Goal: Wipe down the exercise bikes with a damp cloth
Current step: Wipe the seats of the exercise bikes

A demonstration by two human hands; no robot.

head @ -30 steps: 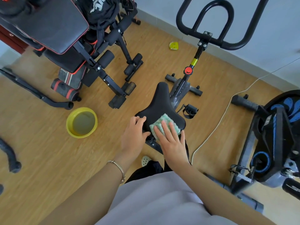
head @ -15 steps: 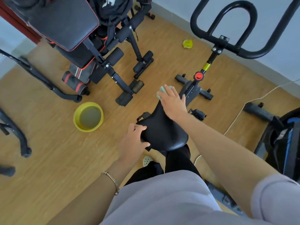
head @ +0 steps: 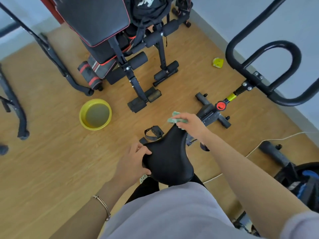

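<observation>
Two hands busy: our left hand (head: pixel 133 161) grips left edge of black, glossy bike saddle (head: pixel 168 161), fingers curled over rim; our right hand (head: pixel 189 125) clutches crumpled pale-green cloth (head: pixel 173 119) at saddle's narrow nose. Yellow bowl (head: pixel 95 114) of murky water on wood floor (head: pixel 43 169), left of saddle.

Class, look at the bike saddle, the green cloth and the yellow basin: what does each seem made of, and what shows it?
Saddle: likely vinyl or synthetic leather; smooth black, soft sheen.
Cloth: probably terry or microfibre; fuzzy, crumpled in the right hand.
Basin: apparently plastic; uniform yellow, thin rim.
</observation>
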